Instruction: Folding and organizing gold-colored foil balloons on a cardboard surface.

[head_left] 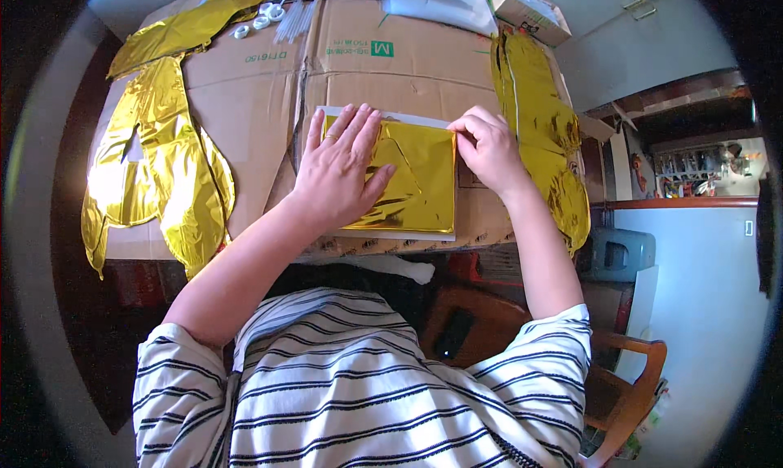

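Observation:
A shiny gold foil piece [416,174], folded to a rectangle, lies on a slightly larger white sheet [416,121] whose edges show behind and in front. My left hand [341,166] rests flat on the foil's left part, fingers stretched out and pointing away from me. At the far right corner, the thumb and fingers of my right hand [486,146] pinch the foil's edge. Whether the white sheet is also in that pinch I cannot tell. A few creases run across the foil beside my left hand.
Cardboard [245,85] covers the table. Flat gold foil balloons [155,158] hang over its left edge, and more gold foil [542,117] lies along the right. Clear straws [295,21], small white rolls [263,21], plastic bags [440,3] and a carton [528,11] sit at the back.

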`<action>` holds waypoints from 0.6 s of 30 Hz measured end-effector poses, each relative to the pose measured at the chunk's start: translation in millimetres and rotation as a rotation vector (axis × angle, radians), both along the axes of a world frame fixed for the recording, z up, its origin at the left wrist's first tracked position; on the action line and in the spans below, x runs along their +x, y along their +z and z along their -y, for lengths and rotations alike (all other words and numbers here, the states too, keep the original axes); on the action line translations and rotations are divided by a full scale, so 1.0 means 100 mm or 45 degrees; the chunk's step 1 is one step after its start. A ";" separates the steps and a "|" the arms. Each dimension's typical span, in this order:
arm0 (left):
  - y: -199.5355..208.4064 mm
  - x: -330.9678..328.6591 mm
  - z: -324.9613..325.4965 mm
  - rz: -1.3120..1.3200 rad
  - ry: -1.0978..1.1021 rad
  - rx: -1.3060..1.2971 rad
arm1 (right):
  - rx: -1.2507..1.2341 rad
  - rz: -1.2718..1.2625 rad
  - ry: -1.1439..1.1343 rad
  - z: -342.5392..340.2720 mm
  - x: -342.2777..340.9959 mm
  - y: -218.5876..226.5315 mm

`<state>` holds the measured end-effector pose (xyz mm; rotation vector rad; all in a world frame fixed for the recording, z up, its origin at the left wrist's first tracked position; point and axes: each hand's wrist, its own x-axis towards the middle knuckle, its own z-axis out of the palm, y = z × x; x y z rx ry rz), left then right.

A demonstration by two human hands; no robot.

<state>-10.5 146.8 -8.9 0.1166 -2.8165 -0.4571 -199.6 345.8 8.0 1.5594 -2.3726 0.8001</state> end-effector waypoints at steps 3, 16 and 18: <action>0.01 0.00 0.00 -0.001 -0.004 0.001 | 0.021 0.018 0.032 0.00 -0.04 -0.02; 0.00 0.00 0.01 0.011 0.001 0.000 | -0.034 -0.160 0.053 0.04 0.01 -0.01; -0.01 0.00 0.00 0.007 0.003 -0.008 | -0.043 -0.196 0.106 0.04 0.02 0.04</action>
